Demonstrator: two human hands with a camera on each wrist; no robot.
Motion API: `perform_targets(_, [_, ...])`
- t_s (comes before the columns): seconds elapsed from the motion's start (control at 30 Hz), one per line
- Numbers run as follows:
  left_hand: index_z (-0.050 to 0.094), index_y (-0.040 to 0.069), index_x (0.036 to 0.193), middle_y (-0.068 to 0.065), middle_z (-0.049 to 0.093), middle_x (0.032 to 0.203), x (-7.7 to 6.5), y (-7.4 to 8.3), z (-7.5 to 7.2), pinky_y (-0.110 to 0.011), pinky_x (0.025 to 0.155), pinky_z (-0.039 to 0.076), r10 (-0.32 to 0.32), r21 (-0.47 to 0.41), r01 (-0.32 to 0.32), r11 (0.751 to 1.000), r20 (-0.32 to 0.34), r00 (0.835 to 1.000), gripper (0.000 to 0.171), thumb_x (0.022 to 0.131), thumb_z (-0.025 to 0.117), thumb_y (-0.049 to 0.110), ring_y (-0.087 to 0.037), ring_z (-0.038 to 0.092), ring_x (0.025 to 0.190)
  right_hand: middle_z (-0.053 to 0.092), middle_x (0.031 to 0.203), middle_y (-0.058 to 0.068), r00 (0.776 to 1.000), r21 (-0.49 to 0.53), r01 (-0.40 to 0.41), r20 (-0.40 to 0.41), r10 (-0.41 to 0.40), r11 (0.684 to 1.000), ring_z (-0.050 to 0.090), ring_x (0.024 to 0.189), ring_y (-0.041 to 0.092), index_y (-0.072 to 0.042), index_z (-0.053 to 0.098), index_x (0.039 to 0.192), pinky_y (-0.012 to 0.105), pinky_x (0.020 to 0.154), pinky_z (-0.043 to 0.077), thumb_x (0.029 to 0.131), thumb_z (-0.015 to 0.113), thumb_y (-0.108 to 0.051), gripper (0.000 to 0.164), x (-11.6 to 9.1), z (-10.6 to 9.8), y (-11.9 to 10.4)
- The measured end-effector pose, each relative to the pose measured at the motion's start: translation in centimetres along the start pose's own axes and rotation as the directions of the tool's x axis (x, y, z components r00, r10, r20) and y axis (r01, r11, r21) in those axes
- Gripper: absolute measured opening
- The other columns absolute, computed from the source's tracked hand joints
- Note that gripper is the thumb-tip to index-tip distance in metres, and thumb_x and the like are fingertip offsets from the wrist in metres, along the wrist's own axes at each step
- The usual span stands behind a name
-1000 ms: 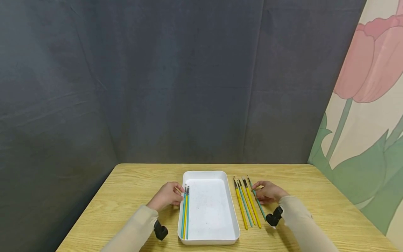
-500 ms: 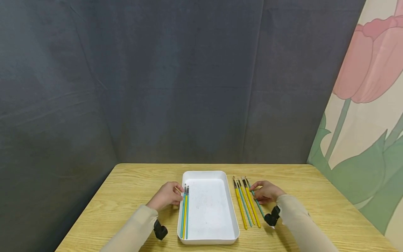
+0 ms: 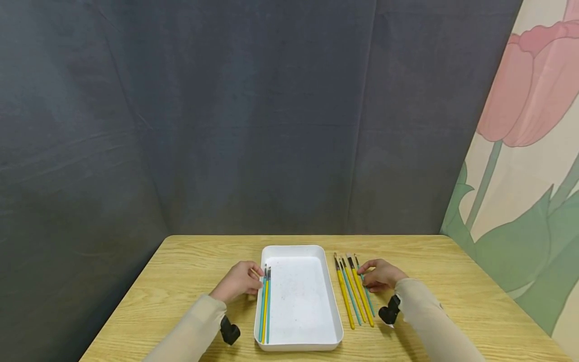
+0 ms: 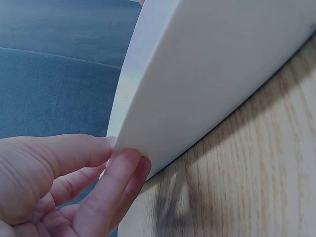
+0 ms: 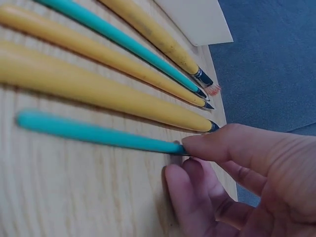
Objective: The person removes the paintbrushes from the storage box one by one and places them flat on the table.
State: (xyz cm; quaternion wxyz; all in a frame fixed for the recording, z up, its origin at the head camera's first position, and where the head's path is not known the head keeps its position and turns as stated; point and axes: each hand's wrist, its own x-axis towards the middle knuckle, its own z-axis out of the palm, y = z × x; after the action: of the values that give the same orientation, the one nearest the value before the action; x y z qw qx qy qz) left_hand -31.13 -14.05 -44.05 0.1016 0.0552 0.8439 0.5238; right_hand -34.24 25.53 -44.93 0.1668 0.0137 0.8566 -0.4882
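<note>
A white tray [image 3: 303, 301] lies lengthwise before me. Its left rim is pinched between the thumb and fingers of my left hand [image 3: 243, 278]; the left wrist view shows the tray's outer wall [image 4: 182, 74] beside those fingers. Three thin paintbrushes [image 3: 265, 306], two teal and one yellow, rest along the tray's left side. On the right, my right hand [image 3: 382, 275] pinches a teal paintbrush [image 5: 98, 134] near its ferrule. That brush lies low over the table, and the fingers hide its bristles in the right wrist view.
Several yellow and teal paintbrushes [image 3: 350, 291] lie side by side on the wooden table [image 3: 203, 254], between the tray and my right hand. A dark curtain [image 3: 271, 125] hangs behind the table's far edge. A wall with painted tulips [image 3: 506, 95] stands to the right.
My right hand has shifted slightly left with the teal paintbrush, which now lies closer to the row and more nearly parallel to it. The left hand stays at the tray's rim.
</note>
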Motion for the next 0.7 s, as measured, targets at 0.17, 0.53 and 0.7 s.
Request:
perform_targets(0.17, [0.060, -0.006, 0.100, -0.010, 0.054, 0.080, 0.01, 0.02, 0.04, -0.030, 0.061, 0.057, 0.002, -0.003, -0.002, 1.000, -0.003, 1.000, 0.023, 0.080, 0.070, -0.007, -0.017, 0.057, 0.064, 0.055, 0.067, 0.003, 1.000, 0.004, -0.005, -0.003, 0.005, 1.000, 0.052, 0.055, 0.011, 0.004, 0.060, 0.108, 0.024, 0.053, 0.053, 0.074, 0.064, 0.008, 0.034, 0.16, 0.07, 0.12])
perform_targets(0.53, [0.060, -0.005, 0.100, -0.010, 0.054, 0.080, 0.03, -0.10, 0.02, -0.031, 0.061, 0.057, 0.000, 0.001, 0.000, 1.000, -0.007, 1.000, 0.022, 0.080, 0.070, -0.007, -0.017, 0.058, 0.065, 0.056, 0.069, 0.003, 1.000, 0.014, 0.013, 0.025, -0.013, 1.000, 0.051, 0.055, 0.010, 0.003, 0.060, 0.108, 0.024, 0.052, 0.051, 0.075, 0.063, 0.007, 0.034, -0.04, 0.08, -0.10])
perform_targets(0.7, [0.060, -0.006, 0.101, -0.010, 0.054, 0.080, -0.01, -0.12, 0.00, -0.031, 0.061, 0.057, 0.005, -0.002, -0.005, 1.000, -0.004, 1.000, 0.022, 0.081, 0.069, -0.007, -0.017, 0.058, 0.065, 0.058, 0.073, 0.004, 1.000, 0.007, 0.004, 0.029, -0.004, 1.000, 0.051, 0.055, 0.010, 0.003, 0.060, 0.109, 0.024, 0.053, 0.052, 0.075, 0.063, 0.007, 0.033, -0.03, 0.02, -0.11])
